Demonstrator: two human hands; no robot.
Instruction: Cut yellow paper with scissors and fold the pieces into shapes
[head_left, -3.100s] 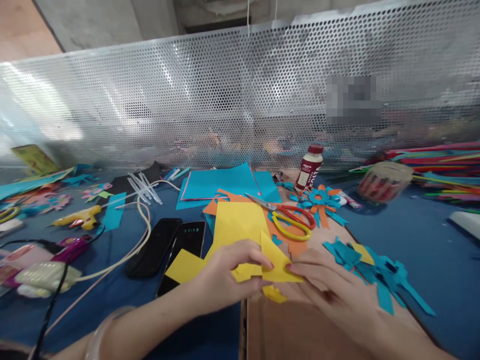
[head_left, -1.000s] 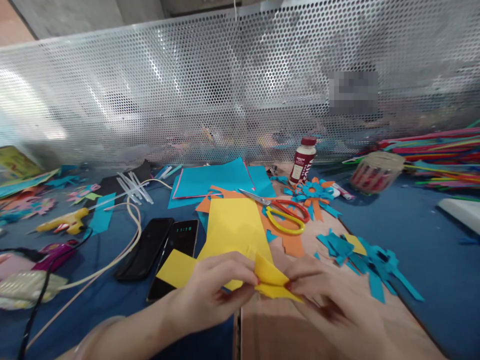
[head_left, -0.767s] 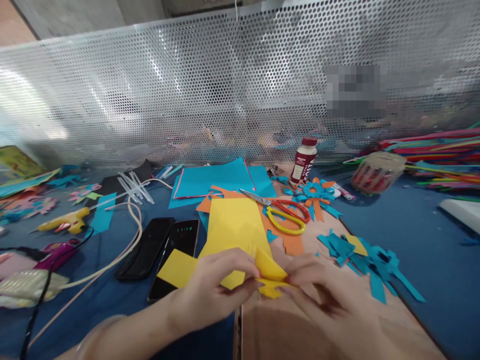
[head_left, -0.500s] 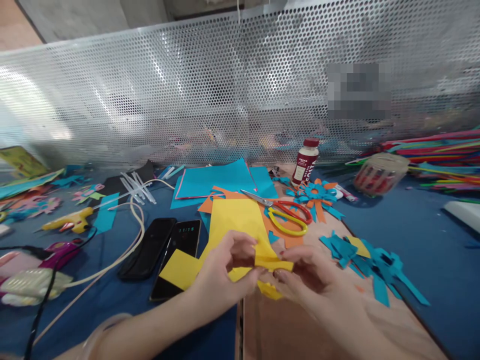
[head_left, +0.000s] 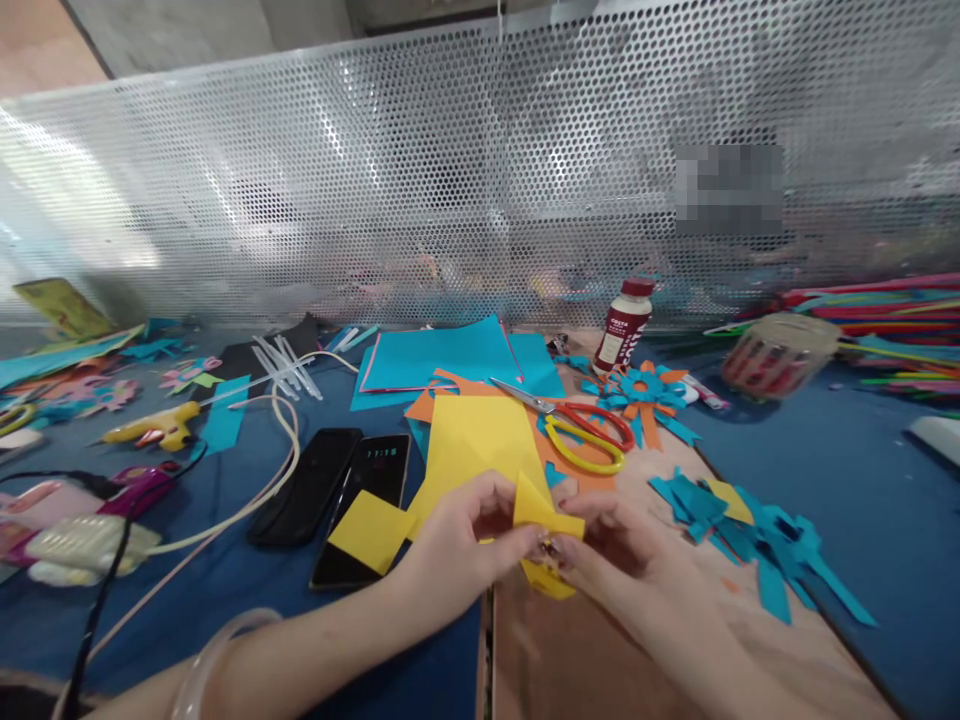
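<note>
Between my two hands is a small piece of yellow paper (head_left: 534, 508), partly folded, with one flap standing up. My left hand (head_left: 469, 540) pinches its left side between thumb and fingers. From the right, my right hand (head_left: 619, 550) pinches the same piece, the thumbs nearly meeting at its lower edge. Part of the paper is hidden behind my fingers. Just beyond lies a larger yellow sheet (head_left: 480, 435), with scissors (head_left: 581, 430) with red and yellow handles to its right. A yellow paper square (head_left: 371, 530) rests on a phone (head_left: 382, 460) by my left wrist.
Blue sheets (head_left: 442, 355) lie behind. Right of my hands are blue paper cutouts (head_left: 772, 535), a paper flower (head_left: 645, 390), a red-capped bottle (head_left: 624, 325) and a jar (head_left: 780, 355). A yellow glue gun (head_left: 161, 428) and white cable (head_left: 259, 510) lie left. A perforated metal screen (head_left: 420, 180) stands behind.
The upper flap of the yellow paper now stands up to a point, where it lay flatter before. Both hands keep their pinch. The whole view has shifted slightly.
</note>
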